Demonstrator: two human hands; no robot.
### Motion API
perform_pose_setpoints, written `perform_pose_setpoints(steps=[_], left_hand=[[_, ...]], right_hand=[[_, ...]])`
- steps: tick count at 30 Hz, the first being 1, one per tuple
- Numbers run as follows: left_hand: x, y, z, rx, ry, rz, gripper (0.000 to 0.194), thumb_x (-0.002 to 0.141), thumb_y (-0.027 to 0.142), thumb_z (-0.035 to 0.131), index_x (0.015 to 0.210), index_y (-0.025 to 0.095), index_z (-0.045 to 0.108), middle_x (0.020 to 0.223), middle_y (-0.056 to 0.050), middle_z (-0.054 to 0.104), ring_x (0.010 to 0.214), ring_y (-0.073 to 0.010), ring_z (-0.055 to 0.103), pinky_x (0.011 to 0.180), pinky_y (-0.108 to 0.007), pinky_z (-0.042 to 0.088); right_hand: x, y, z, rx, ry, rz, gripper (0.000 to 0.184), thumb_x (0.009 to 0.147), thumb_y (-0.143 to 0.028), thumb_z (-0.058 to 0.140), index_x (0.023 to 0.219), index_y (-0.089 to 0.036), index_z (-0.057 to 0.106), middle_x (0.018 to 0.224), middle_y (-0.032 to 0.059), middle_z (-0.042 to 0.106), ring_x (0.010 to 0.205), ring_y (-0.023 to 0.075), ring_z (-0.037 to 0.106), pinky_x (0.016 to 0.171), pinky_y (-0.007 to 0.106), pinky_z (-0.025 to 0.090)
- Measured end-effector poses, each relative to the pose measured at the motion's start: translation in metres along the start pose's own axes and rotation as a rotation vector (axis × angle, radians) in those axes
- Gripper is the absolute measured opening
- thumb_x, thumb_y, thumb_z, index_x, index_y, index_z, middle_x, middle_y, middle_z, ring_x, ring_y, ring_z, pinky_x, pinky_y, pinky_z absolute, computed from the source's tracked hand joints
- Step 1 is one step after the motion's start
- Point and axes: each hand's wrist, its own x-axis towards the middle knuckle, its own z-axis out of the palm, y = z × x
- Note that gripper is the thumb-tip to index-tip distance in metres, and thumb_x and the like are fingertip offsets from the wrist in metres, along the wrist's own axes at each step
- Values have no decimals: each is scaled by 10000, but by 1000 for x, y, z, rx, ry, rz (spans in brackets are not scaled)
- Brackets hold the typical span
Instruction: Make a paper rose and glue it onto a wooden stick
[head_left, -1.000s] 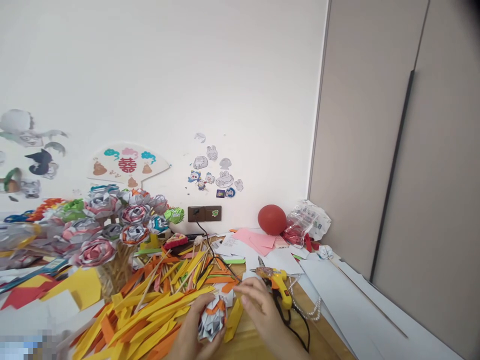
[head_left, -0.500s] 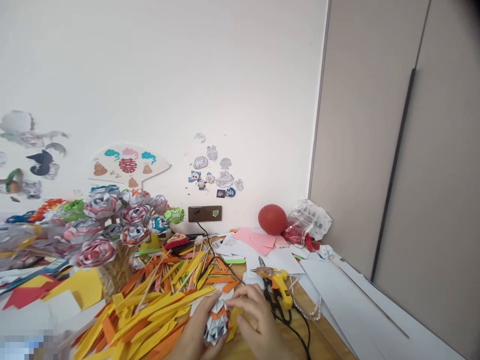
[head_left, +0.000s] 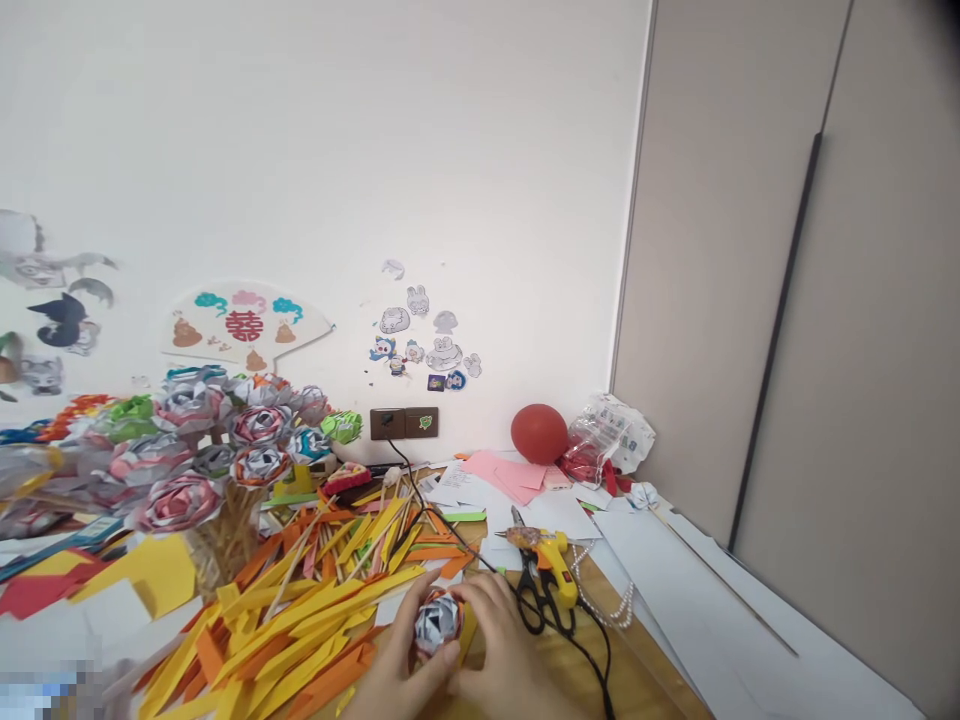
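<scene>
A yellow glue gun point(head_left: 553, 558) lay at center with black scissors point(head_left: 534, 602) at its seven o'clock, a red balloon point(head_left: 539, 433) at twelve, and paper-rose bouquet point(head_left: 217, 450) at ten.

I saw a folded rose point(head_left: 437, 622) of printed paper, matt and creased, with an orange edge. The yellow and orange strips point(head_left: 300, 620) looked like flat matt paper. The table point(head_left: 570, 670) showed smooth light wood grain. The glue gun point(head_left: 553, 560) was glossy yellow plastic, the scissors point(head_left: 534, 600) black-handled, the red balloon point(head_left: 539, 433) smooth rubber, the wall point(head_left: 375, 150) matt white.
</scene>
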Motion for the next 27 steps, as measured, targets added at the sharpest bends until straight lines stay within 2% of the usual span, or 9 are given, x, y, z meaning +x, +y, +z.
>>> perform_pose_setpoints(steps=[3,7,10,14,19,23,27], left_hand=[[0,-8,5,-135,23,12,755,709,558,565,1322,194,316,1345,-137,458,1255,-265,401,1020,-396,341],[5,-11,5,-226,5,58,901,631,593,628,1342,195,245,1264,-156,520,1173,-286,491,967,-411,400],[6,-7,1,-173,-64,81,815,603,571,665,1261,195,366,1266,-150,521,1183,-306,474,994,-439,363],[2,6,-2,-166,-139,120,660,624,575,643,1139,213,445,1102,-102,613,1048,-282,570,907,-407,440],[0,20,-4,-192,-151,64,740,587,656,612,1148,209,435,1138,-117,589,1091,-281,532,937,-379,405],[-4,15,-2,-170,-138,48,698,598,636,619,1138,231,445,1108,-91,603,1029,-266,561,896,-362,429],[-7,3,-1,-77,-158,61,572,656,519,637,1124,248,452,1047,-68,629,950,-247,591,833,-342,465]], right_hand=[[1,2,2,37,61,19,474,586,-129,667,1042,-216,571,1008,67,557,970,251,508,839,363,421],[1,4,3,120,78,-23,538,567,-100,663,1080,-224,560,1031,59,557,978,240,508,854,354,417],[0,3,2,133,50,-69,519,552,-104,683,1044,-224,571,1012,49,564,971,238,502,851,347,413],[-2,2,1,151,-17,-101,526,568,-129,706,1064,-235,566,1013,43,553,983,232,497,864,343,408],[-2,7,0,313,-33,-147,527,616,-161,709,1106,-262,542,1088,55,526,1043,227,506,913,349,399],[-4,13,2,334,-41,-149,555,627,-113,704,1121,-304,538,1062,38,535,1040,216,518,910,355,402],[-7,17,6,342,-58,-124,523,624,-134,713,1093,-296,549,1028,38,530,1003,219,526,880,359,415]])
